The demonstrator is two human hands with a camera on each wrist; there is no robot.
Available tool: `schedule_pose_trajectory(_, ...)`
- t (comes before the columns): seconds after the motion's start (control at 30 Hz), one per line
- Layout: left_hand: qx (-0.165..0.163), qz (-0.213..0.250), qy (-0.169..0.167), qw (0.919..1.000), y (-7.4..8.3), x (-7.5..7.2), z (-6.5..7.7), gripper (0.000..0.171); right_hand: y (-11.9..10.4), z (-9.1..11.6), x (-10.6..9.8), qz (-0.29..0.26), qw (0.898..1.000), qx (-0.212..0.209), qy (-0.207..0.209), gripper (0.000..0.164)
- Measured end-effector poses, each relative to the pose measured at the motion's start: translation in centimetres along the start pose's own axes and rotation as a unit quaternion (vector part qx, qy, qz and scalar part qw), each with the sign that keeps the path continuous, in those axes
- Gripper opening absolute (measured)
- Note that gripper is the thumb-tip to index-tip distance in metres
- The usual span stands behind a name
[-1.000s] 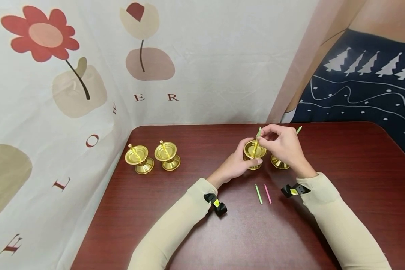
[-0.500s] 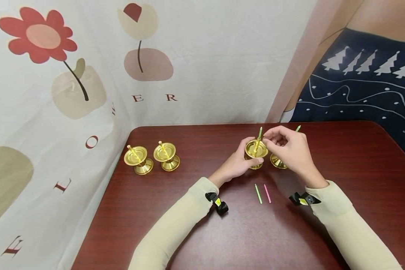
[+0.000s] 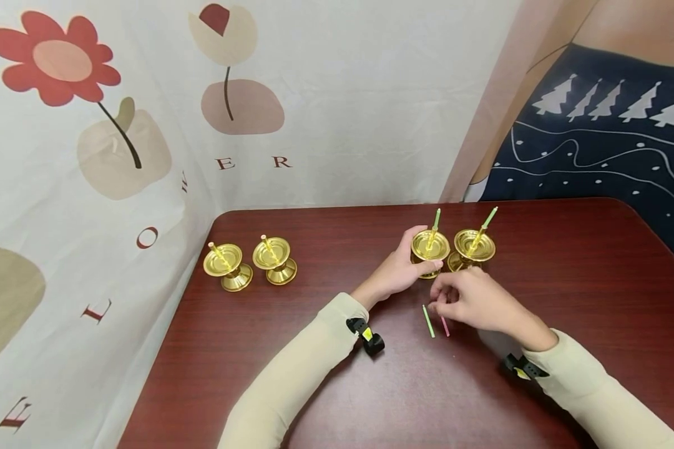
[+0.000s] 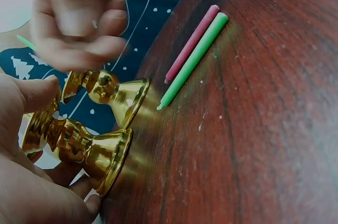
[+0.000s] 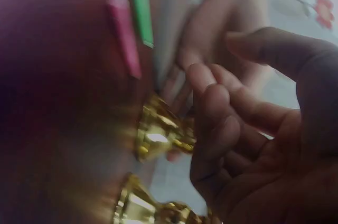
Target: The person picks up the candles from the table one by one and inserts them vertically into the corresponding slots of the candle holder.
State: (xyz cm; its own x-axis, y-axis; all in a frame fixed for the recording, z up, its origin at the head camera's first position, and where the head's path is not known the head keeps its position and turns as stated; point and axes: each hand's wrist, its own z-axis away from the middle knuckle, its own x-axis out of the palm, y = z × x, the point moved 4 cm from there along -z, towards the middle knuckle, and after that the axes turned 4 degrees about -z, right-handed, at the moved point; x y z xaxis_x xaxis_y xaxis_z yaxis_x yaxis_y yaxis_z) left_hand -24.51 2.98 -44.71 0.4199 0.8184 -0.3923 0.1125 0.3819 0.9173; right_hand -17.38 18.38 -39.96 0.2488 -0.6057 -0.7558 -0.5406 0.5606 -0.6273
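Note:
My left hand (image 3: 399,271) grips a brass candle holder (image 3: 427,254) with a green candle (image 3: 437,219) standing in its socket. Just right of it is a second brass candle holder (image 3: 481,252), bearing another green candle (image 3: 490,216) that leans right. My right hand (image 3: 477,302) hovers over the pink candle (image 3: 446,328), partly covering it in the head view, its fingers loosely bent with nothing between thumb and fingertips. Beside the pink one lies a loose green candle (image 4: 195,60). In the right wrist view, both loose candles show apart from the fingertips (image 5: 200,78).
Two more brass candle holders stand at the table's left: one near the edge (image 3: 230,268), its neighbour (image 3: 275,259) to the right, each with a short upright spike. Printed cloth (image 3: 359,125) hangs behind the dark red table (image 3: 337,399).
My right hand has let go of the green candle in the held holder, pulled right, then come down toward the loose candles. My left hand keeps its grip on the holder.

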Motion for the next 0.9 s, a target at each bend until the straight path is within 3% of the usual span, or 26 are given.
schedule_pose_trajectory(0.23,-0.018,-0.004,0.005,0.9998,0.2,0.2,0.0,0.083,-0.1,0.2,1.9,0.027,0.998,0.018,-0.052,0.029)
schedule_pose_trajectory(0.5,-0.036,-0.035,0.014,0.9986,0.2,-0.6,1.4,0.110,0.0,0.2,3.1,0.060,0.994,0.045,-0.073,0.036)
schedule_pose_trajectory(0.67,-0.030,-0.061,-0.023,0.9974,-0.1,-2.3,3.7,0.101,-0.2,0.0,3.0,0.065,0.994,0.027,-0.087,0.034)
schedule_pose_trajectory(0.8,-0.010,-0.068,-0.074,0.9949,-0.9,-4.1,6.4,0.090,-0.3,0.0,3.0,0.064,0.992,-0.012,-0.107,0.033)
schedule_pose_trajectory(0.9,0.010,-0.063,-0.092,0.9937,-1.6,-5.5,8.5,0.080,-0.3,0.1,3.0,0.061,0.990,-0.036,-0.119,0.033)
